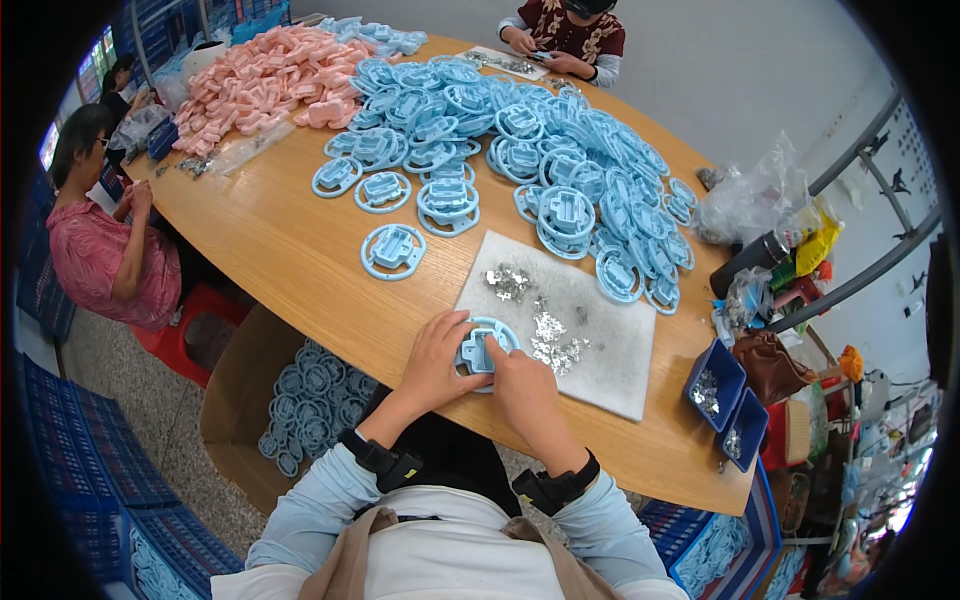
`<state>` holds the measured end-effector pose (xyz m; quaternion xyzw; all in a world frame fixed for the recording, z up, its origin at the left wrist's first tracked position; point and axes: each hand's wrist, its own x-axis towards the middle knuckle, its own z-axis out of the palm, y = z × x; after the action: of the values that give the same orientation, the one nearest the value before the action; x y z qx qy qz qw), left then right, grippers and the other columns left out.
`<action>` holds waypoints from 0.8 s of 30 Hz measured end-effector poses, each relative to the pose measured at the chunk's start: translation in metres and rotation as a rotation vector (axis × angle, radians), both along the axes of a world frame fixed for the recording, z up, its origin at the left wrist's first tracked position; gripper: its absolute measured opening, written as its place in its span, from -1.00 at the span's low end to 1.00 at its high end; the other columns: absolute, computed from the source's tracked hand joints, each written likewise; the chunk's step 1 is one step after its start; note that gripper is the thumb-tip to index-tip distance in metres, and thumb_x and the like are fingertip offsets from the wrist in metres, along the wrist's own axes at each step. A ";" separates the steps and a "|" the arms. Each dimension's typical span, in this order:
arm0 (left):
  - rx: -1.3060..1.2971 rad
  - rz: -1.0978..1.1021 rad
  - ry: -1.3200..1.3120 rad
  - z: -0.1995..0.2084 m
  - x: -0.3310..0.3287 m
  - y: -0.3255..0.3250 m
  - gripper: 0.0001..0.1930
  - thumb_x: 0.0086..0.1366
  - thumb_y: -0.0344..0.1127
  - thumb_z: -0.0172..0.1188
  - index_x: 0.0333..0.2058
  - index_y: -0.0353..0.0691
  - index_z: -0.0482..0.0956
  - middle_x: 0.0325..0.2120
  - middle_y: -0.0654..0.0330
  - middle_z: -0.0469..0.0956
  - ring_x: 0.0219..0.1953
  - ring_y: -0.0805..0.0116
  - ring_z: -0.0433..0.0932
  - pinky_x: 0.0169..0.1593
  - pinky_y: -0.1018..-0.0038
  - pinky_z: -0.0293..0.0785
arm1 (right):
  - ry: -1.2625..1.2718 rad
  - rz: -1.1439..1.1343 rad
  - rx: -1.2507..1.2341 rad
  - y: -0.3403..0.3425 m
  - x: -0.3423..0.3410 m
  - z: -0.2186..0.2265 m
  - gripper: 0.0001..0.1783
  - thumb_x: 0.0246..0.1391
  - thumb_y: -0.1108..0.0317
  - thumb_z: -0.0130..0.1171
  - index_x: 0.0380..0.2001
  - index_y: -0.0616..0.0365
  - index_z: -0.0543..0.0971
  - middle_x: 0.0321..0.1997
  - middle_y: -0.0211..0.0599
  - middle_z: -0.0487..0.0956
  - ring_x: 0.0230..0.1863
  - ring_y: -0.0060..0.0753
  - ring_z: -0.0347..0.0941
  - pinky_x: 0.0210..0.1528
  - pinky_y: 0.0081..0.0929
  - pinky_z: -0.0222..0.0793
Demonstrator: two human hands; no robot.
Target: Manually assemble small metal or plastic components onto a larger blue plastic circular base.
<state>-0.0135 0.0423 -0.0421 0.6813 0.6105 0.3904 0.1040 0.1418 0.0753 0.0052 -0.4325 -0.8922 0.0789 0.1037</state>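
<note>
Wooden table, ringed plastic part.

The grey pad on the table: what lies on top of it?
On the grey pad: scattered small metal pieces and a blue ring part held by both hands, which cover its near corner.

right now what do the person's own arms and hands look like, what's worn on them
Both hands, the left hand and the right hand, are bare, without gloves. Each forearm wears a pale blue long sleeve, and each wrist a black strapped band with a small boxy unit.
</note>
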 end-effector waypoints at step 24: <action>0.017 0.019 -0.040 0.004 0.001 -0.001 -0.26 -0.25 0.03 0.48 -0.08 -0.22 0.47 0.06 0.01 0.33 0.14 0.00 0.25 0.18 0.19 0.17 | 0.581 -0.163 -0.081 0.021 0.028 -0.018 -0.51 -0.02 0.38 0.18 0.05 0.12 0.45 -0.24 -0.15 0.52 -0.53 -0.24 0.47 -0.43 -0.38 0.39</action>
<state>-0.0128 0.0418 -0.0386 0.6684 0.6114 0.4100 0.1069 0.1702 0.0960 -0.0131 -0.4659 -0.7837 0.2262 0.3430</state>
